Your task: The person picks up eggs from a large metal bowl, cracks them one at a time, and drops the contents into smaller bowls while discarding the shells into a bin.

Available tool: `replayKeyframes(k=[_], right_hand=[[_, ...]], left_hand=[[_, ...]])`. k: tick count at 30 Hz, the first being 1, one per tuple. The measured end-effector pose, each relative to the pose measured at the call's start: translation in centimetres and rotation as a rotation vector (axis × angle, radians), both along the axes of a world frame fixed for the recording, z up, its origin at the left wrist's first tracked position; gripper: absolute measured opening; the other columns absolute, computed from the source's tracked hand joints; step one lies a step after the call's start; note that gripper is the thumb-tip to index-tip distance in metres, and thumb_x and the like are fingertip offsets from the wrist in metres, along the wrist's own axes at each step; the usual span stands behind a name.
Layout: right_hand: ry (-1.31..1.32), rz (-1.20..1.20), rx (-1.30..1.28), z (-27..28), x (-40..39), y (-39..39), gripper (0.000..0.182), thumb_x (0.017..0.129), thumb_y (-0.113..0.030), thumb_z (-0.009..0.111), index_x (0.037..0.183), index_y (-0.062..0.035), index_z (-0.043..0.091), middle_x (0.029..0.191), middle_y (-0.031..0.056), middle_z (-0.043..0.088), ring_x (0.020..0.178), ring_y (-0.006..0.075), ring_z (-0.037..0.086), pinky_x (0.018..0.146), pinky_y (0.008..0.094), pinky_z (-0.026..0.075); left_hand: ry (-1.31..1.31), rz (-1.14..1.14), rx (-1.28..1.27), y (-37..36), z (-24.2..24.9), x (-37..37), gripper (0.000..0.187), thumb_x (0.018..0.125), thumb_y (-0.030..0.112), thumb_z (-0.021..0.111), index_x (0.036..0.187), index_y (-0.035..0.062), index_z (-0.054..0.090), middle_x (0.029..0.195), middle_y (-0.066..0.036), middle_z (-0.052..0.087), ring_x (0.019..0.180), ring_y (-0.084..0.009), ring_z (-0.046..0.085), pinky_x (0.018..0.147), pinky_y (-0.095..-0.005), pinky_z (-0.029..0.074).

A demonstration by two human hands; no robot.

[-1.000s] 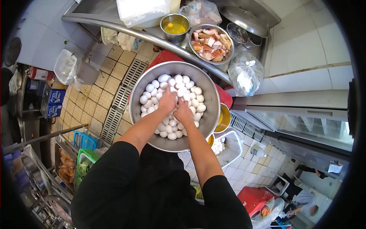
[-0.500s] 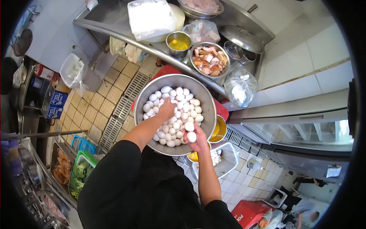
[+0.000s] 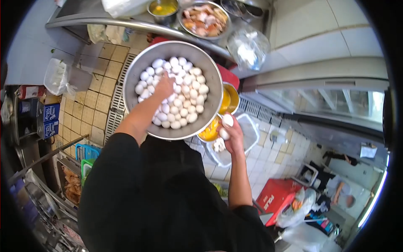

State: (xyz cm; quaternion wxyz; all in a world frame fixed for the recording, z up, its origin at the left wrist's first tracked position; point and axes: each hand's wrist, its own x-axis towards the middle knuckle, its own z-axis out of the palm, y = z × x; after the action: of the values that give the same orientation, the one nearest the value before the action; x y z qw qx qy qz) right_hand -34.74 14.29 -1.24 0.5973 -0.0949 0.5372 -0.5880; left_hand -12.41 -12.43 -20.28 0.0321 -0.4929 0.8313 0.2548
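A wide steel pot [image 3: 215,90] full of white eggs [image 3: 184,101] stands in front of me. My left hand [image 3: 165,86] reaches down into it, with its fingers bent around an egg among the others; the fingertips are partly hidden. To the right of the pot, my right hand [image 3: 234,132] is closed on two white eggs [image 3: 227,121], one above the other. Close to these eggs is a bowl of yellow beaten-looking egg [image 3: 210,130]. A second steel container holds more yellow egg [image 3: 225,101]. White eggshells [image 3: 219,145] lie in a clear plastic bin [image 3: 250,130].
A steel counter [image 3: 138,26] carries a bowl of meat chunks [image 3: 205,21] and a small pot with yolks [image 3: 163,7]. A plastic bag [image 3: 248,47] hangs by its edge. A glass-door fridge [image 3: 319,98] stands right. Farther off are a red box [image 3: 279,199] and another person [image 3: 340,191].
My right hand has moved away from the pot's rim with the two eggs, out beside the bowl and bin. My left hand stays among the eggs. The view has shifted.
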Motion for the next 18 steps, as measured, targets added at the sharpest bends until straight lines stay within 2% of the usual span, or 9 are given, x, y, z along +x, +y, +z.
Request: replayKeyframes(k=[2,4,5,7,8,9,12,17,18], right_hand=[[0.356,0.14,0.082,0.1,0.6,-0.3,0.045,0.095,-0.007,0.067,0.136,-0.0017,0.05,0.105,0.0074,0.065,0.09,0.0153,0.066,0.077,0.0287,0.054],[0.576,0.179,0.017,-0.3,1.8,-0.5,0.043,0.095,-0.008,0.066,0.134,0.0004,0.05,0.108,0.0077,0.065,0.096,0.0161,0.065,0.081,0.0321,0.055],[0.837,0.216,-0.094,-0.3,2.3,-0.5,0.045,0.093,-0.012,0.069,0.132,0.0015,0.05,0.109,0.0121,0.066,0.1,0.0259,0.067,0.085,0.0381,0.055],[1.176,0.242,-0.177,-0.2,3.0,-1.1,0.047,0.092,-0.015,0.071,0.131,0.001,0.05,0.11,0.0167,0.065,0.1,0.0335,0.066,0.085,0.0415,0.054],[1.349,0.252,-0.22,-0.2,3.3,-1.4,0.049,0.091,-0.016,0.072,0.131,0.0008,0.05,0.11,0.019,0.065,0.1,0.0374,0.065,0.086,0.0432,0.054],[1.402,0.248,-0.19,-1.6,3.5,-1.4,0.051,0.09,-0.02,0.074,0.131,0.0006,0.051,0.112,0.0237,0.063,0.101,0.0436,0.063,0.086,0.0462,0.053],[1.299,0.307,0.039,-2.9,3.8,-0.9,0.05,0.09,-0.02,0.073,0.13,0.001,0.051,0.115,0.0247,0.061,0.105,0.0414,0.063,0.087,0.046,0.053],[0.927,0.062,-0.122,-4.1,3.4,2.1,0.041,0.097,-0.012,0.067,0.131,0.0016,0.049,0.109,0.0158,0.065,0.099,0.0221,0.066,0.085,0.0344,0.055],[0.968,0.062,-0.061,-4.7,3.3,2.8,0.041,0.097,-0.012,0.067,0.131,0.0019,0.049,0.109,0.0169,0.065,0.099,0.0232,0.066,0.085,0.0346,0.055]], left_hand=[[0.033,0.114,0.143,0.1,3.9,0.2,0.054,0.075,0.013,0.077,0.127,0.0137,0.064,0.135,-0.026,0.045,0.102,-0.0401,0.066,0.095,-0.0433,0.055],[0.171,0.206,0.222,0.2,4.4,1.2,0.058,0.072,0.015,0.082,0.126,0.0061,0.063,0.131,-0.025,0.054,0.098,-0.0309,0.067,0.083,-0.0414,0.058],[0.246,0.354,0.393,0.4,4.6,1.4,0.06,0.073,0.016,0.083,0.129,0.0061,0.062,0.129,-0.022,0.057,0.096,-0.0279,0.067,0.078,-0.0406,0.057],[0.395,0.66,0.73,1.2,7.9,1.7,0.065,0.074,0.018,0.084,0.133,0.0061,0.059,0.126,-0.017,0.062,0.092,-0.0219,0.065,0.068,-0.0391,0.057],[0.445,0.683,0.745,1.8,8.0,2.1,0.066,0.075,0.019,0.084,0.135,0.006,0.058,0.125,-0.015,0.062,0.092,-0.0202,0.064,0.065,-0.0376,0.056],[0.498,0.703,0.759,2.4,8.1,2.6,0.068,0.076,0.02,0.084,0.137,0.0058,0.057,0.123,-0.013,0.063,0.092,-0.0186,0.063,0.062,-0.0362,0.055],[0.608,0.735,0.802,4.0,9.7,3.2,0.069,0.079,0.022,0.082,0.14,0.0064,0.054,0.119,-0.007,0.064,0.09,-0.0159,0.061,0.056,-0.0309,0.05],[0.793,0.748,0.957,7.0,13.3,3.9,0.061,0.086,0.024,0.078,0.14,0.0101,0.053,0.111,-0.002,0.064,0.082,-0.011,0.057,0.055,-0.028,0.045],[0.847,0.742,1.019,7.8,13.8,4.0,0.059,0.087,0.024,0.077,0.14,0.0106,0.053,0.11,-0.001,0.063,0.082,-0.0105,0.056,0.055,-0.028,0.044]])
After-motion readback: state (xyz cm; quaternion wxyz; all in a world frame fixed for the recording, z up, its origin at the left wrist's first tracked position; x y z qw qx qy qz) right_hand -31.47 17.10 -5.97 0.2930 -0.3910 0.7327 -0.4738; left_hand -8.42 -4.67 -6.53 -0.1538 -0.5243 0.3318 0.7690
